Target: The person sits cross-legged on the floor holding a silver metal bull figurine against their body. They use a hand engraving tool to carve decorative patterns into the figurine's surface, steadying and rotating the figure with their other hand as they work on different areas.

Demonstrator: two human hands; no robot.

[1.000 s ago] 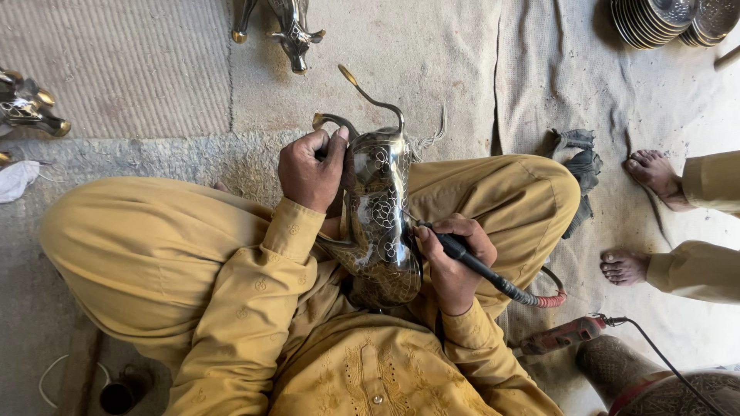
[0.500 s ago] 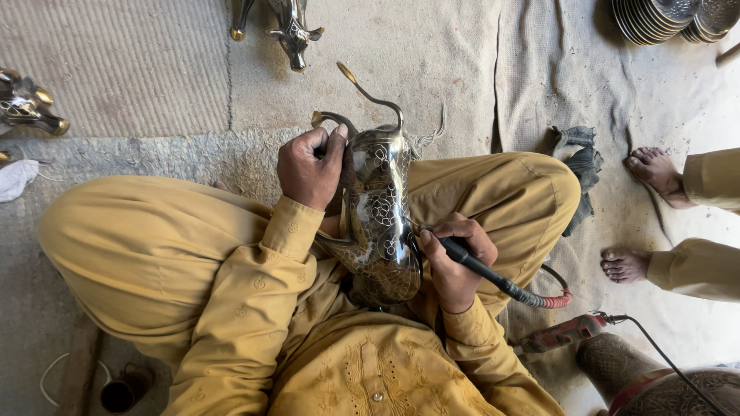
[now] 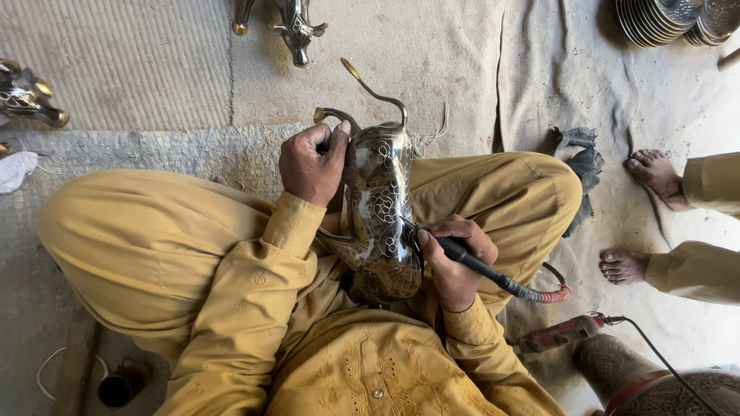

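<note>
A dark metal animal figurine (image 3: 381, 219) with engraved floral patterns lies across my lap, its thin brass tail curling up over the mat. My left hand (image 3: 312, 162) grips the figurine's upper end beside a curved brass horn. My right hand (image 3: 455, 258) holds a black pen-shaped engraving tool (image 3: 482, 266) like a pencil. The tool's tip touches the figurine's patterned side. A flexible shaft with a red-wrapped section (image 3: 549, 293) runs from the tool to the right.
Two more brass animal figures (image 3: 289, 23) (image 3: 27, 96) stand on the mat at top and far left. Stacked metal plates (image 3: 678, 19) sit top right. Another person's bare feet (image 3: 655, 173) rest at right. A red power tool (image 3: 559, 333) and a grey cloth (image 3: 582, 166) lie nearby.
My right hand and the engraving tool have shifted slightly along the figurine's side. My left hand keeps its grip in the same place.
</note>
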